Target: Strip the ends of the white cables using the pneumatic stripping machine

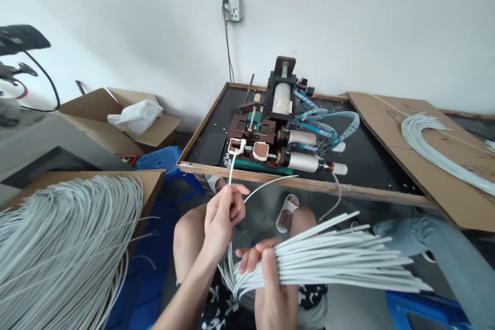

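My left hand [224, 212] is closed on a single white cable [232, 169]. The cable runs up from my fingers, and its end meets the white-edged jaw [235, 146] at the front of a bench machine [283, 98] with cylinders and blue-striped hoses. Lower and to the right, my right hand [270, 281] is wrapped round a thick bundle of white cables [344, 258] lying across my lap. The cut ends of the bundle point right, and its other side curves down by my left wrist. Another loose cable [270, 181] arcs just below the table edge.
A large heap of white cables [73, 237] lies on cardboard at left, near a blue stool [158, 159]. A phone [212, 148] rests on the black table [371, 160]. More cables [436, 149] lie on cardboard at right. Another person's leg [441, 252] is close by.
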`<act>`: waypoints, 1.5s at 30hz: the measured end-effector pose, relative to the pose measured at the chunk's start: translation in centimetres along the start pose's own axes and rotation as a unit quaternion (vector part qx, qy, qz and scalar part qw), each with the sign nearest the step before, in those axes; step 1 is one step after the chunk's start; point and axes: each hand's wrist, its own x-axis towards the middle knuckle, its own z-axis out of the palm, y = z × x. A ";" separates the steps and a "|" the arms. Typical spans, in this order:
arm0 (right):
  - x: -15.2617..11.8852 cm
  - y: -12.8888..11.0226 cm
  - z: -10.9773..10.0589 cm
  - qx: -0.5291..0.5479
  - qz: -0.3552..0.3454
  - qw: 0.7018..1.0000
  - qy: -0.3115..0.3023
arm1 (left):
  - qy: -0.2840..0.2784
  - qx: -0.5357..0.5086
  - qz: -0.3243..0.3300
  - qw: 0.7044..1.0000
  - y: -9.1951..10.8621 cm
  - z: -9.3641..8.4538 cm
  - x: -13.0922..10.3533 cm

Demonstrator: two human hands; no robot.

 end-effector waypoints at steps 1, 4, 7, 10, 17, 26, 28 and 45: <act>-0.2 0.6 -0.1 0.005 0.005 1.000 0.003 | 0.002 0.010 0.006 1.000 -0.1 0.2 0.4; 0.6 1.6 -0.5 0.004 0.011 1.000 -0.016 | 0.007 0.051 0.014 0.999 -0.2 0.5 1.3; 2.8 1.3 -0.6 -0.011 -0.006 1.000 -0.014 | -0.008 0.076 0.001 0.997 0.2 0.3 1.2; 4.8 0.2 -0.4 -0.017 -0.028 0.999 0.011 | -0.018 0.099 0.008 0.995 0.5 0.1 0.7; 5.2 0.2 -0.4 -0.007 -0.007 1.000 -0.019 | 0.020 0.188 0.073 0.979 -0.7 0.4 2.1; 5.7 0.4 -0.9 -0.011 0.005 1.000 0.007 | 0.068 0.208 0.086 0.972 -2.4 0.6 4.2; 5.9 0.1 -0.7 -0.005 0.003 1.000 0.011 | 0.074 0.208 0.089 0.971 -2.5 0.6 4.5; 6.5 -0.3 -0.4 -0.016 0.009 1.000 0.018 | 0.083 0.200 0.077 0.973 -2.1 0.4 5.2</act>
